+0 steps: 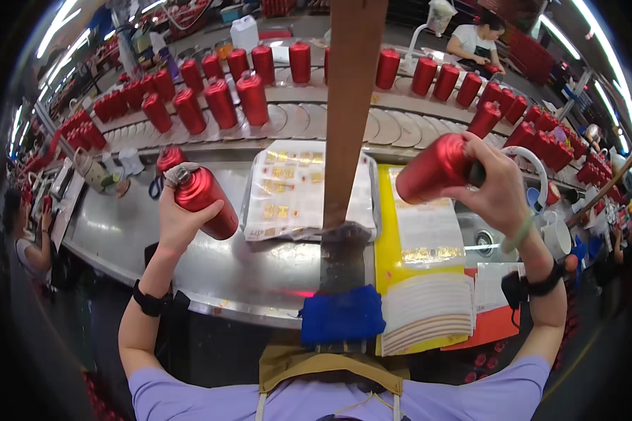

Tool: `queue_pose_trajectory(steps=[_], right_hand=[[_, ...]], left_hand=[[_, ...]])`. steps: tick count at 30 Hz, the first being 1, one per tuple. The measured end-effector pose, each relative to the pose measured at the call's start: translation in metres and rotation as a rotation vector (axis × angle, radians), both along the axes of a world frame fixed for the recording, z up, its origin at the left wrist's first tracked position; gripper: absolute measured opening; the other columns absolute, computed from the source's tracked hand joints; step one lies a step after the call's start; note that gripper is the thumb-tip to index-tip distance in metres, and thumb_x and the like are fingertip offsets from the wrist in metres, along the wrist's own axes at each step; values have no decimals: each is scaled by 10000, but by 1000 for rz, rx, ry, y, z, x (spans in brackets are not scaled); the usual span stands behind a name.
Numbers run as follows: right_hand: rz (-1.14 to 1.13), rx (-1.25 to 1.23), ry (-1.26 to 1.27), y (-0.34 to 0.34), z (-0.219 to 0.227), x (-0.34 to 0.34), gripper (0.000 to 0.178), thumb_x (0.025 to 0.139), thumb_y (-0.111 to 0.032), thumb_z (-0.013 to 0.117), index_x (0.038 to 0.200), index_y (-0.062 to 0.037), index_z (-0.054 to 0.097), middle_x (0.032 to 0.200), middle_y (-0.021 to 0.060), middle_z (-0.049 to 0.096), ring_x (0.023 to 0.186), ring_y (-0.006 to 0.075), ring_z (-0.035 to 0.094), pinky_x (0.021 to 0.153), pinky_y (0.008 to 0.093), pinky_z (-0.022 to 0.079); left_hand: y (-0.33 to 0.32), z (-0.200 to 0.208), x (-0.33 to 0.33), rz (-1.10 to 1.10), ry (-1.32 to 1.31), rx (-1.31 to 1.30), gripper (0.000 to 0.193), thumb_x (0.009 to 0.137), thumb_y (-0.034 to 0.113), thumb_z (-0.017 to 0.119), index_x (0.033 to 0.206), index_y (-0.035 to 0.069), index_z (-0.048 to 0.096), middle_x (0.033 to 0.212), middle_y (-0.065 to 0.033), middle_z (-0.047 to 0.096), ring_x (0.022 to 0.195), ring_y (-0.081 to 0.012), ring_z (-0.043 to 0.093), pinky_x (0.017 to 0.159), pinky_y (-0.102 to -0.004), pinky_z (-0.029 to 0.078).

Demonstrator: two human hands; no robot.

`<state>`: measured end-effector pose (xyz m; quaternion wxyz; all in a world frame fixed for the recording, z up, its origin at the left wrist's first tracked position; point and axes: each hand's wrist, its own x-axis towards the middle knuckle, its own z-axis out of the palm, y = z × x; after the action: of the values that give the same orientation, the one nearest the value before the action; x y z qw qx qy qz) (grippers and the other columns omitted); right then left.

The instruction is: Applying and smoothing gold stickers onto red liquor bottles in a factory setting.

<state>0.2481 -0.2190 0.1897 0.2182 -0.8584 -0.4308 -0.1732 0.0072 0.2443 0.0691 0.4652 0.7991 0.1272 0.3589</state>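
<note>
In the head view, the work looks to be midway: two red bottles are in the hands, clear of the tabletop [218,281], and neither is set down. Left of centre, the left hand [172,219] has its fingers curled round the first bottle [207,203], which tilts with its neck to the upper left; something whitish is at that neck, too unclear to name. Right of centre, the right hand [497,184] has its fingers closed on the neck end of the second bottle [428,170], tipped nearly flat with its base to the left. No gold sticker can be made out on the facing side of either; their hidden sides I cannot tell. A third bottle [170,158] stands just beyond the left hand. In the middle of the frame, the sticker sheet [281,200] shows gold pieces with bare gaps between them, so part of it seems used and part left. Many red bottles [251,98] stand in rows across the top, on and behind the conveyor [288,123]; whether those are finished or waiting cannot be told. At lower right, a stack of white strips [428,312] lies untouched, near a blue cloth [340,314].
</note>
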Motion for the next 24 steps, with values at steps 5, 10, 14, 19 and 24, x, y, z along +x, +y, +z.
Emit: queue_pose_trajectory(steps=[5,10,14,19,24], right_hand=[[204,-5,84,-12,18,-101,627,561,-185,1034,1006,-15,627,1372,273,686,1156,426,725,948,429,591],[427,81,153,35,-7,-143,593,619,-282,1019,1030,-62,652,1389,198,699,1056,383,747,899,424,606],[455,17,148,79,-33,-159,578,619,-289,1015,985,-53,635,1392,156,710,1067,360,744,911,419,603],[476,12,118,121,-59,-168,562,649,-322,979,1041,-84,654,1401,111,705,1070,343,732,910,431,586],[461,-13,104,146,-69,-173,616,664,-339,965,1107,-65,636,1411,131,682,1134,349,713,916,438,572]], left_hand=[[2,-42,-41,132,58,54,707,685,62,967,1304,53,628,1289,-61,645,1205,-186,620,1100,-345,489],[14,-69,-37,214,-21,136,693,659,91,964,1274,52,648,1234,-69,640,1166,-209,633,1079,-350,501],[24,-78,-32,282,-48,163,693,655,119,974,1269,56,658,1232,-81,633,1166,-233,639,1081,-368,506],[14,-60,-36,338,66,138,774,667,174,1003,1318,14,616,1299,-102,624,1212,-265,623,1117,-384,482],[-55,-35,-65,150,-212,200,1207,611,338,1055,1554,-44,406,1578,-195,456,1459,-316,480,1229,-427,383]])
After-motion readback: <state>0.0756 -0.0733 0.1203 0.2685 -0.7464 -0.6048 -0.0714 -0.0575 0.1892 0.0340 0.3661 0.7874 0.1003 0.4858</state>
